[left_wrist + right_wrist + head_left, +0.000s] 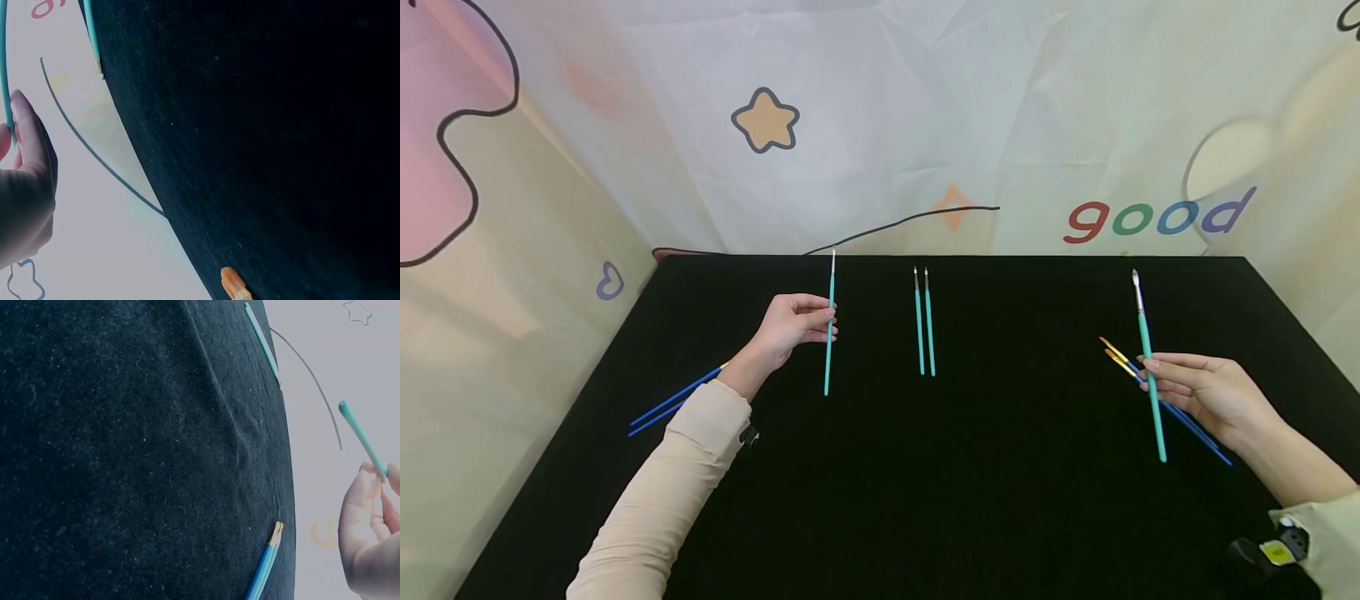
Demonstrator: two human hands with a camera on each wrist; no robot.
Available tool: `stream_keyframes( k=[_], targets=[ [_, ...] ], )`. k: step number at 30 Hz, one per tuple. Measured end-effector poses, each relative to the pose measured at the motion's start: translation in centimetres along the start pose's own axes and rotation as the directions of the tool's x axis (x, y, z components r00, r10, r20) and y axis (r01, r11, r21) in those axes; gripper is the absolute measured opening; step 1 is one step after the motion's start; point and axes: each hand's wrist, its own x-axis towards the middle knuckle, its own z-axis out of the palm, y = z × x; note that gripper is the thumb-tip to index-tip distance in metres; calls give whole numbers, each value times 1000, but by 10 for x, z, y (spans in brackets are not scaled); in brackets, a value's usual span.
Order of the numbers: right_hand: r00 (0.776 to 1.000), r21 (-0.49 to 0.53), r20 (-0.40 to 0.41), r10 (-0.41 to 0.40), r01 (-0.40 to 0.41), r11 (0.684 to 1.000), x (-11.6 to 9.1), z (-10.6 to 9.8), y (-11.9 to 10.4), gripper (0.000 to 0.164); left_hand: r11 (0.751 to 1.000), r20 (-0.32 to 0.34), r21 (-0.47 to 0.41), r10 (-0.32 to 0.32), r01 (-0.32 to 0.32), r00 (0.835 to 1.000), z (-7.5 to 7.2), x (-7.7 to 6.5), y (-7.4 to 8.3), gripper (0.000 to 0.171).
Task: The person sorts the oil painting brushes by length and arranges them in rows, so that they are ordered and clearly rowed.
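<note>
In the head view my left hand [793, 327] pinches a thin teal paintbrush [829, 354] between thumb and fingers, its bristle end pointing up. On the right, my right hand [1213, 392] pinches a wider teal paintbrush [1156, 421], also bristles up and leaning slightly left. Two more teal paintbrushes [919, 333] lie side by side on the black table between the hands. Behind the right hand lie blue paintbrushes with gold ferrules [1198, 432], partly covered by it. Blue paintbrushes [673, 398] on the left are partly hidden by my left forearm.
The black tabletop [925, 500] ends at a pale printed backdrop [887, 125] with a star and the word "good". Backdrop cloth also rises along the left and right sides. Each sleeve carries a small dark wrist device [748, 435].
</note>
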Motion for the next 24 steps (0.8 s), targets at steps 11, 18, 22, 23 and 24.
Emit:
stream_keyframes(
  k=[11,18,22,23,24],
  targets=[
    [1000,0,15,1,-1,1000,-1,-3,1,24,997,3,46,-54,54,999,12,23,-4,30],
    [999,-5,45,-14,14,1000,0,-3,1,25,997,-2,57,-60,60,998,23,36,-3,29],
    [997,14,73,-16,15,1000,1,-2,1,24,996,4,47,-73,72,997,27,38,-4,30],
    [997,23,78,-15,14,1000,1,-2,1,24,996,5,45,-77,77,997,28,38,-5,30],
    [996,32,83,-17,15,999,2,-2,1,25,996,4,44,-81,81,997,28,38,-5,30]
  ],
)
